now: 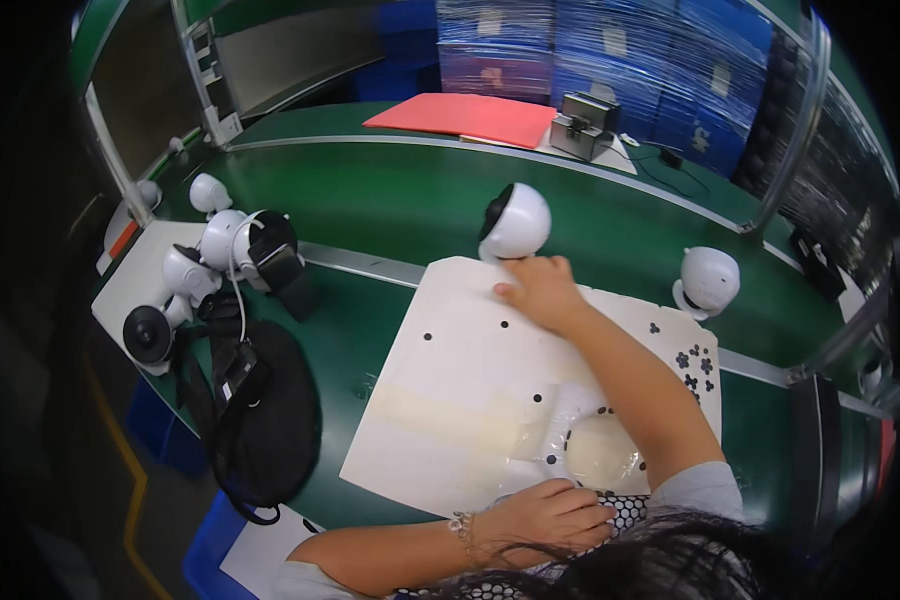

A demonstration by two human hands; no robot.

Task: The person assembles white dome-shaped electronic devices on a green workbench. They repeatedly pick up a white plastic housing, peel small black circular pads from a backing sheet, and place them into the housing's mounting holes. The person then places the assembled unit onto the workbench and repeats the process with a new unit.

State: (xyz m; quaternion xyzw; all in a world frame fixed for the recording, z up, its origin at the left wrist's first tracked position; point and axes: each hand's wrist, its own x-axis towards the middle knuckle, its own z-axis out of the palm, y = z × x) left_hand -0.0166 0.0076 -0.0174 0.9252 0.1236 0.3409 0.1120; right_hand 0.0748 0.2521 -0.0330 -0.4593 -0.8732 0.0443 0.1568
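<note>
The right hand (542, 290) stretches forward, palm down, its bare forearm slanting over the right half of the white board (450, 380) from the counter's near edge. It lies at the board's far edge, the thumb pointing left, the other fingers bunched beyond it. Its grip is at the foot of a white camera (522, 222); the fingers seem to touch that foot, but the hand hides the contact, so I cannot tell how far the grip is closed.

The camera stands at the board's far edge, beside the metal rail (360, 264) of the counter (355, 410). It is a smooth, glossy ball with a black face turned left.

The left hand (550, 515) rests palm down at the board's near edge, its forearm coming in from the left, a thin bracelet (462, 530) at the wrist. Its fingers are loosely curled and close together; whether they hold anything is hidden.

The board is flat and matte, with small black discs (695, 366) clustered toward its far right corner. Near its near edge lies a shiny, clear plastic piece (560, 425) with a round outline. A soft black bag (270, 410) lies toward the counter's left end.
</note>
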